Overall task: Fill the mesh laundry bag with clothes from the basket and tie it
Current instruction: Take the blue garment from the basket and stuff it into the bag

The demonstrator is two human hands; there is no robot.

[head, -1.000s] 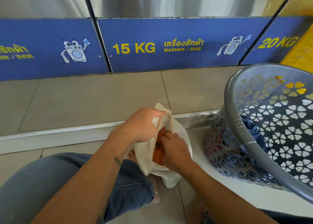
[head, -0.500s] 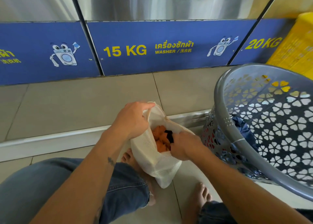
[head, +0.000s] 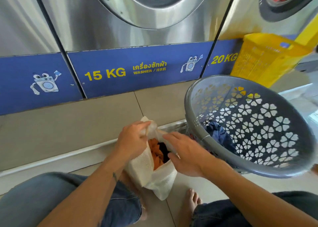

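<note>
A cream mesh laundry bag [head: 148,168] stands on the floor between my knees, its mouth open. Orange cloth [head: 155,151] and a dark garment [head: 163,150] show inside it. My left hand [head: 133,139] grips the bag's upper rim and its drawstring. My right hand [head: 185,155] hovers flat over the bag's right side, fingers spread, holding nothing. To the right, a grey plastic basket [head: 194,96] with flower-shaped holes leans toward me. Blue clothing [head: 219,134] lies at its bottom.
Steel washing machines with a blue "15 KG" panel [head: 137,70] stand straight ahead, behind a raised tiled step [head: 60,123]. A yellow basket [head: 261,58] sits at the back right. My bare foot [head: 190,204] and denim-clad knees fill the foreground.
My right hand has come out of the bag and now hovers open above it. The view has tilted up, showing more of the washers. My left hand still holds the bag's rim.
</note>
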